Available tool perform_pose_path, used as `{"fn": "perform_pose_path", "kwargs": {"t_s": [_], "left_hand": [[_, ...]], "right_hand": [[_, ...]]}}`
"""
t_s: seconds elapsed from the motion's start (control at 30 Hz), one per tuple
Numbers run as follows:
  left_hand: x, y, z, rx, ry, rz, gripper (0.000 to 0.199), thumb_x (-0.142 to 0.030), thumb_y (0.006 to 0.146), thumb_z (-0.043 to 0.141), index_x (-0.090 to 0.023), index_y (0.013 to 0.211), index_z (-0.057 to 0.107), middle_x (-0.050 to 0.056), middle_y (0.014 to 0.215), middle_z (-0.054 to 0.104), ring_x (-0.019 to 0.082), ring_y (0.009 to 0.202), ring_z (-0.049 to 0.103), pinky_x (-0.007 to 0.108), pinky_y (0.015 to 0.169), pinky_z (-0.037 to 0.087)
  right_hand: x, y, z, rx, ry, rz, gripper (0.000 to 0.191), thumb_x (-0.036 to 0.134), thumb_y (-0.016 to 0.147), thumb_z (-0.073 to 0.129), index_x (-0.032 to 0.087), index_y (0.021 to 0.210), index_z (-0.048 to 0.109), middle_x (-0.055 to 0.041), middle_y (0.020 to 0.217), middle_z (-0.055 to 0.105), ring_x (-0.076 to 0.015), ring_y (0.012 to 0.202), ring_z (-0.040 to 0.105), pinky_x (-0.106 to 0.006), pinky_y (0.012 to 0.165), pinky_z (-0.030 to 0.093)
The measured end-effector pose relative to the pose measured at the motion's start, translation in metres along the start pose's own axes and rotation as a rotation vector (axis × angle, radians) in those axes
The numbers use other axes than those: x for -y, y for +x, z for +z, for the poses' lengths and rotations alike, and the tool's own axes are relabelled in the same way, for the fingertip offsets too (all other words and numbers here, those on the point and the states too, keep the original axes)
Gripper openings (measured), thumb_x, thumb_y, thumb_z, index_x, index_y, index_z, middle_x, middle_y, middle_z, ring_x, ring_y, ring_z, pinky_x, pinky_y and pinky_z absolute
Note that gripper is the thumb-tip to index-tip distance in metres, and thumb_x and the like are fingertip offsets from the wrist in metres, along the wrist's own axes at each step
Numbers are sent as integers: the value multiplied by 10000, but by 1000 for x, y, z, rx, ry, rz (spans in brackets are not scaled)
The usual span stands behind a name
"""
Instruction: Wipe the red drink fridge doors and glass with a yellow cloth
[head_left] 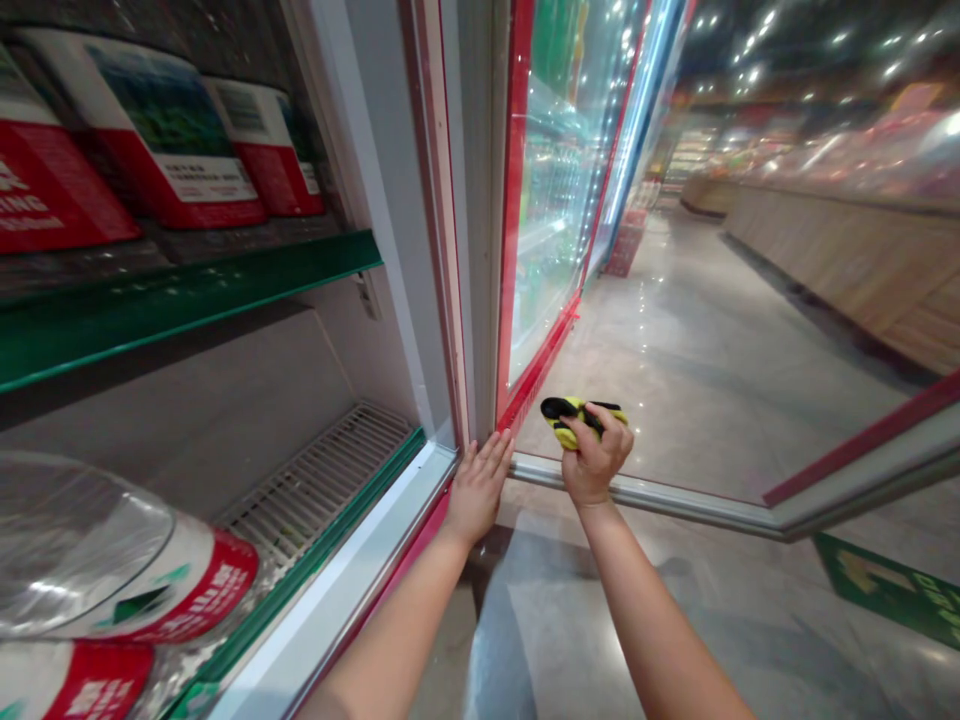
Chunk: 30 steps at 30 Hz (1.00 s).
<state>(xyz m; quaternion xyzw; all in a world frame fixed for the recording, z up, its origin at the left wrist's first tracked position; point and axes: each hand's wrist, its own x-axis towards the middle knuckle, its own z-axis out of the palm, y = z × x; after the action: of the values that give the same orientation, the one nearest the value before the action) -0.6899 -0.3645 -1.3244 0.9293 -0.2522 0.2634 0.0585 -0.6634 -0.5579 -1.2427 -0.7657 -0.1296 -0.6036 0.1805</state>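
My left hand [480, 495] lies flat, fingers stretched out, against the bottom corner of the fridge's door frame [480, 330], at the hinge side. Gripped in my right hand [598, 462] is a small yellow-and-black object [574, 420], soft-looking with a rounded black end; its exact kind is unclear. That hand is in front of the lower part of the open glass door, just above its silver bottom rail [675, 494]. Part of the object is hidden by my fingers.
At left, large water bottles with red-and-white labels [187, 590] stand on a wire rack [315, 480], with more bottles [172, 130] on a green-edged shelf [187, 300]. Another red-framed fridge [555, 200] stands beyond. Wooden display counters [840, 250] line the right.
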Motion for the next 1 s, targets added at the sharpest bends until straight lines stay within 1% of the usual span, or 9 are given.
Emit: {"fn": "perform_pose_path", "kwargs": {"t_s": [0.07,0.17,0.3,0.47,0.6,0.7,0.87,0.93,1.0], "left_hand": [[-1,3,1,-3,6,-15,816,-27,835,423,-175,1611,219,63,1667,248,207,1565,173,472,1275,197],[-4,7,7,-29,19,-19,833,-30,846,426,-202,1620,169,72,1671,223,203,1563,180,474,1267,219],[-9,9,23,-67,25,-49,815,-21,850,452,-207,1609,222,90,1665,225,222,1555,208,486,1258,241],[-13,8,36,-83,10,-90,764,-35,859,489,-230,1579,323,84,1647,278,228,1546,244,494,1249,268],[-12,8,35,-73,3,-86,683,-73,877,515,-220,1536,415,94,1617,352,231,1535,280,493,1244,284],[-10,8,31,-67,2,-73,649,-97,889,526,-222,1520,443,98,1608,374,229,1526,309,480,1241,297],[-11,9,30,-75,14,-71,602,-118,909,517,-216,1501,475,100,1572,445,237,1489,387,461,1226,324],[-12,9,31,-85,13,-78,618,-106,906,505,-218,1512,458,97,1587,421,230,1500,366,455,1233,310],[-13,9,32,-97,11,-83,657,-86,899,483,-231,1537,418,84,1613,372,212,1516,330,451,1246,283]], "right_hand": [[5,-8,0,100,-23,-135,262,161,952,551,312,1028,752,-52,1140,717,-220,1033,562,-387,880,388],[11,8,1,176,-11,-287,294,177,986,526,328,1126,735,-13,1163,756,-203,1046,574,-377,870,367],[2,36,-4,65,-37,-235,351,172,983,543,359,1235,701,-6,1190,756,-214,1104,588,-395,914,357],[2,27,-3,137,-48,-366,308,207,981,596,369,1222,699,21,1157,772,-194,1105,592,-377,894,345],[25,35,15,172,-93,-476,238,292,1006,559,339,1168,727,26,1219,750,-196,1107,594,-380,855,359],[31,42,23,170,-99,-497,233,303,1005,568,340,1171,727,31,1237,742,-198,1138,583,-376,860,354],[19,46,19,353,19,-618,244,256,1008,553,338,1166,721,47,1210,748,-166,1151,586,-351,870,339],[19,56,16,343,25,-639,241,257,1009,556,333,1174,714,47,1224,742,-169,1146,585,-357,877,335],[19,67,11,266,-36,-594,239,261,1007,570,325,1194,705,36,1254,733,-184,1164,575,-372,887,323]]}}
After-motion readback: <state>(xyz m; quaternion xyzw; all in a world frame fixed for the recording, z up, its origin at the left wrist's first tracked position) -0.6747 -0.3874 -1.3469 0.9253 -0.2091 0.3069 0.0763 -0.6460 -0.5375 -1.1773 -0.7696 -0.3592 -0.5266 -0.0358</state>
